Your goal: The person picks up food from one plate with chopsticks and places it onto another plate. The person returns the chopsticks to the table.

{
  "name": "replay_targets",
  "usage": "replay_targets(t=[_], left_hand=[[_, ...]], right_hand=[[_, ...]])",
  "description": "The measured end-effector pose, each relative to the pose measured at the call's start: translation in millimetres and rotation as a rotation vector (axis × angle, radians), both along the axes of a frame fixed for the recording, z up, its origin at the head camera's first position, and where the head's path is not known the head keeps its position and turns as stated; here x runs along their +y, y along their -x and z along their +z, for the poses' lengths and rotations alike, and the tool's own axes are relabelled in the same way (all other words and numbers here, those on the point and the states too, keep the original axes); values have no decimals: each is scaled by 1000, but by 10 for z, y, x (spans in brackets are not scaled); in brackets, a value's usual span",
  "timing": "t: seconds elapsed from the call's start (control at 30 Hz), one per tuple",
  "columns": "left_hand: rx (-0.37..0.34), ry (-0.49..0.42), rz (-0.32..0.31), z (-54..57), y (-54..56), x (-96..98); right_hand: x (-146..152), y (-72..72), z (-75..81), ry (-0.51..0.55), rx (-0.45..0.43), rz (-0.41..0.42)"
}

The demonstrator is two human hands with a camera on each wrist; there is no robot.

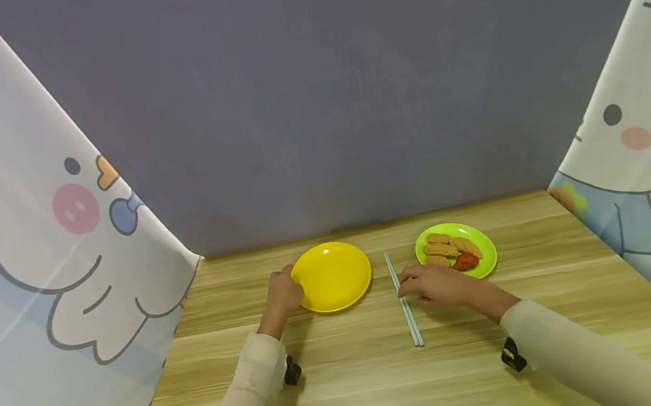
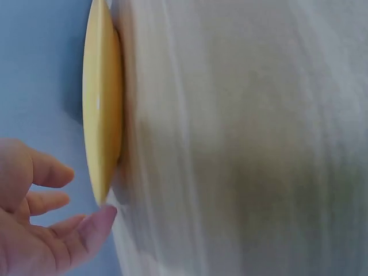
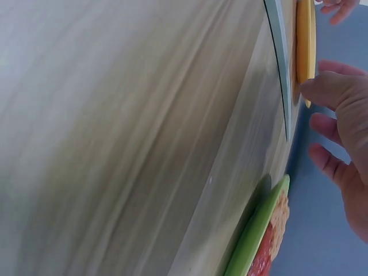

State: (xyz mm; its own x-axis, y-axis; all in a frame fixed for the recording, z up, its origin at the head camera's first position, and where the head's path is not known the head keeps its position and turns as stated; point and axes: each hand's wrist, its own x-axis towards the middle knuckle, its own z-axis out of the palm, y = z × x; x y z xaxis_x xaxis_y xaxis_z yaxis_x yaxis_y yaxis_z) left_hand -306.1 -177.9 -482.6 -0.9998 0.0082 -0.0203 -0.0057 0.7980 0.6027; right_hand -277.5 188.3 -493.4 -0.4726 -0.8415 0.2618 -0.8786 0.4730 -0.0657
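Note:
My left hand [image 1: 284, 292] is at the left edge of a yellow plate [image 1: 334, 277]. In the left wrist view its fingers [image 2: 53, 171] are spread loosely, with one fingertip right at the plate's rim. A pair of pale chopsticks [image 1: 412, 323] lies lengthwise on the table, to the right of that plate. Over the middle of the chopsticks hovers my right hand [image 1: 437, 284], its fingers bent loosely and apart, holding nothing in the right wrist view. Just beyond it, a green plate [image 1: 490, 264] carries several breaded pieces [image 1: 440, 250] and a red drumstick-shaped piece [image 1: 465, 261].
The wood-grain table [image 1: 358, 398] ends at a grey panel [image 1: 347, 99] behind the plates. Printed cartoon cloths [image 1: 53, 277] stand along both sides. Each wrist wears a black camera mount, seen below the right sleeve [image 1: 512, 355].

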Motion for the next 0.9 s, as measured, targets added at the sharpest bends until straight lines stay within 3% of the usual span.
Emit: replay_targets(t=[0.1,0.27,0.37,0.47,0.67,0.83,0.9], left_hand=[[3,-16,-6,-45,9,-41],[58,-9,-17,-114,42,-100],[55,-6,-10,-145,55,-130],[-1,-93,16,-165,62,-153],[-55,-180,52,-170,75,-178],[-119,-357,89,-212,71,-210],[-127,-384,97,-218,76,-221]], right_hand=[[-55,3,-26,-26,-26,17],[-147,17,-82,-50,5,81],[-188,12,-107,-80,9,109],[-218,1,-120,-123,-18,106],[-226,10,-93,-194,-51,92],[-271,49,-54,-267,57,142],[-303,60,-33,-298,119,157]])
